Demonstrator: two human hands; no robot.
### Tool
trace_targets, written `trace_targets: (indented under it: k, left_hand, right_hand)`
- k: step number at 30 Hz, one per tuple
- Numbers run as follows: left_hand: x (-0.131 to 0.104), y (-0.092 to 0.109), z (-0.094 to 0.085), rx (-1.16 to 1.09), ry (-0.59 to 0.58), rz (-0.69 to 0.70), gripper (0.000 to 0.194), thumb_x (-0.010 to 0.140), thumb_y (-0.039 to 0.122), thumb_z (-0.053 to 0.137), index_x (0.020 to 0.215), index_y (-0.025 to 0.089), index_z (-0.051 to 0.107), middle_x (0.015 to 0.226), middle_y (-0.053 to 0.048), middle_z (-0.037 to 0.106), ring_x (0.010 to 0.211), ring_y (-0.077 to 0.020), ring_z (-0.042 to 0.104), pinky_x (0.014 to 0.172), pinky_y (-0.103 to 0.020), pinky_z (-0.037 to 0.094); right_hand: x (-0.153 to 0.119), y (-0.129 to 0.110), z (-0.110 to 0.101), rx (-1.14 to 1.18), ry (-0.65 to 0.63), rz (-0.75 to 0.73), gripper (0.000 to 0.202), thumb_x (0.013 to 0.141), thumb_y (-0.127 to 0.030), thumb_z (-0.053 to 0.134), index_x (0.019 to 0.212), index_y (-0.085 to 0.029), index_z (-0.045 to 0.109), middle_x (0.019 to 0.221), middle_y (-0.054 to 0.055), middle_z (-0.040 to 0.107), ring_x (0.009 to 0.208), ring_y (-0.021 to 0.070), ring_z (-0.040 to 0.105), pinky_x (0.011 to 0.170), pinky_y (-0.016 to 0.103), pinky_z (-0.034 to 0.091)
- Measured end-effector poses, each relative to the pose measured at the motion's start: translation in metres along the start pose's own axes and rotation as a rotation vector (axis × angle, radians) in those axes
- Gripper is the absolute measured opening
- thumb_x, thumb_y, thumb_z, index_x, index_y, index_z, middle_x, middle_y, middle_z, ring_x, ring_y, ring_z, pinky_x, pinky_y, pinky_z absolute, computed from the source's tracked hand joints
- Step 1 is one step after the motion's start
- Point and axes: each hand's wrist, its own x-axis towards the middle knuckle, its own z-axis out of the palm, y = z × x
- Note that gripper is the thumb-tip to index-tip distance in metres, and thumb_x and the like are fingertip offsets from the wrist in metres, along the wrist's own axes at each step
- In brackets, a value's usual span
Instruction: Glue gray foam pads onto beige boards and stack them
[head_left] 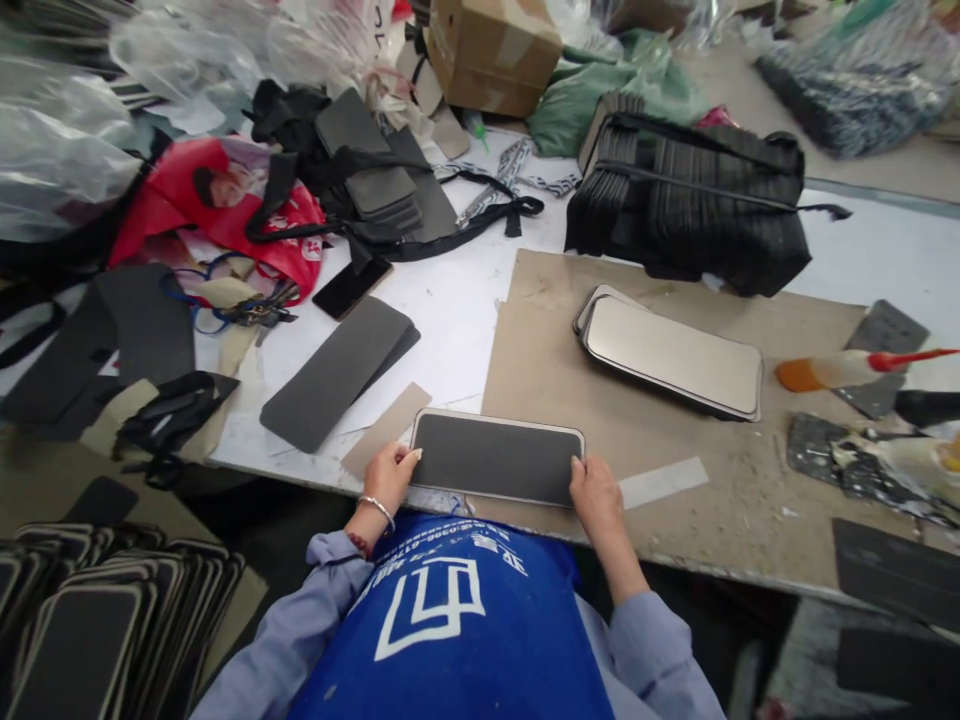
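A dark grey rounded rectangular panel with a pale border (498, 458) lies at the near edge of the table, in front of my blue apron. My left hand (390, 480) grips its left end, thumb on top. At the opposite end, my right hand (596, 492) holds the right edge the same way, thumb over the rim. Beyond it to the right rests a small stack of beige-faced rounded panels (671, 355). On the left are dark grey rounded sheets (337, 375), one overlapping another. A pale strip (664, 483) lies just right of my right hand.
A strapped bundle of black panels (690, 200) stands at the back right. An orange glue bottle with a red nozzle (825, 372) lies at the right. A phone (351, 288), a red bag (225, 205) and a cardboard box (491, 55) sit farther back. Stacked bordered panels (82, 630) fill the lower left.
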Motion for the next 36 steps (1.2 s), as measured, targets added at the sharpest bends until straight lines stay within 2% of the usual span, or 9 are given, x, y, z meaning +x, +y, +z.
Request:
trace_targets:
  k: [8,16,18,20,23,26,29,33,36]
  left_hand:
    - [-0.003,0.001,0.002,-0.012,0.019,0.0,0.019,0.07,0.031,0.056,0.056,0.019,0.051,0.053,0.001,0.055,0.058,-0.0157,0.053,0.056,-0.025,0.036]
    - [-0.004,0.001,0.006,0.047,0.022,-0.004,0.021,0.075,0.03,0.054,0.057,0.02,0.047,0.055,0.002,0.052,0.06,-0.0158,0.052,0.061,-0.026,0.038]
    - [-0.005,0.001,0.009,0.101,0.033,0.024,0.017,0.077,0.028,0.052,0.063,0.019,0.048,0.061,0.0,0.053,0.066,-0.0167,0.053,0.066,-0.027,0.04]
    - [-0.007,0.0,0.013,0.16,0.096,0.07,0.008,0.078,0.024,0.052,0.075,0.018,0.05,0.073,-0.002,0.055,0.076,-0.0182,0.055,0.073,-0.028,0.041]
    - [-0.008,0.0,0.02,0.204,0.2,0.099,0.016,0.077,0.02,0.055,0.092,0.016,0.05,0.091,-0.008,0.053,0.089,-0.0204,0.053,0.082,-0.032,0.042]
    - [-0.007,0.001,0.023,0.174,0.217,0.067,0.019,0.077,0.019,0.056,0.094,0.015,0.05,0.094,-0.01,0.052,0.092,-0.0209,0.053,0.085,-0.032,0.042]
    - [-0.005,0.004,0.021,0.123,0.193,0.015,0.016,0.075,0.02,0.058,0.089,0.015,0.051,0.088,-0.008,0.055,0.092,-0.0205,0.054,0.085,-0.031,0.042]
    - [-0.001,0.007,0.016,0.016,0.114,-0.128,0.018,0.073,0.024,0.061,0.085,0.016,0.05,0.078,-0.004,0.058,0.08,-0.0184,0.058,0.076,-0.029,0.044]
    - [0.002,0.006,0.016,-0.078,0.072,-0.179,0.017,0.071,0.024,0.064,0.079,0.017,0.051,0.074,-0.002,0.059,0.074,-0.0166,0.058,0.07,-0.026,0.043]
  right_hand:
    - [0.004,-0.003,-0.009,-0.012,-0.127,0.067,0.027,0.091,-0.03,0.035,0.085,-0.014,0.056,0.082,0.01,0.061,0.075,0.0175,0.056,0.065,0.027,0.034]
    - [0.004,-0.007,-0.011,-0.044,-0.148,0.076,0.029,0.091,-0.034,0.036,0.088,-0.013,0.056,0.087,0.012,0.062,0.078,0.02,0.059,0.064,0.028,0.036]
    - [0.004,-0.008,-0.015,-0.039,-0.163,0.104,0.03,0.091,-0.035,0.035,0.09,-0.014,0.055,0.09,0.013,0.061,0.078,0.0204,0.06,0.063,0.029,0.036]
    - [0.004,-0.006,-0.019,-0.025,-0.166,0.133,0.03,0.089,-0.038,0.037,0.094,-0.014,0.054,0.093,0.014,0.06,0.078,0.0214,0.06,0.063,0.03,0.037]
    - [0.006,0.001,-0.025,0.052,-0.134,0.142,0.029,0.086,-0.038,0.043,0.099,-0.014,0.051,0.092,0.012,0.061,0.08,0.0213,0.059,0.065,0.029,0.037]
    - [0.009,0.01,-0.025,0.175,-0.133,0.149,0.022,0.085,-0.033,0.042,0.093,-0.016,0.053,0.079,0.007,0.062,0.074,0.0196,0.058,0.066,0.028,0.037]
    - [0.013,0.014,-0.021,0.288,-0.148,0.168,0.021,0.082,-0.036,0.045,0.085,-0.017,0.055,0.069,0.005,0.061,0.067,0.0192,0.057,0.065,0.028,0.037]
    - [0.015,0.019,-0.016,0.316,-0.142,0.163,0.023,0.075,-0.039,0.053,0.079,-0.017,0.055,0.069,0.005,0.061,0.066,0.0193,0.056,0.063,0.029,0.037]
    - [0.013,0.023,-0.014,0.268,-0.081,0.089,0.03,0.077,-0.042,0.048,0.084,-0.015,0.057,0.072,0.009,0.061,0.069,0.0213,0.056,0.065,0.032,0.039]
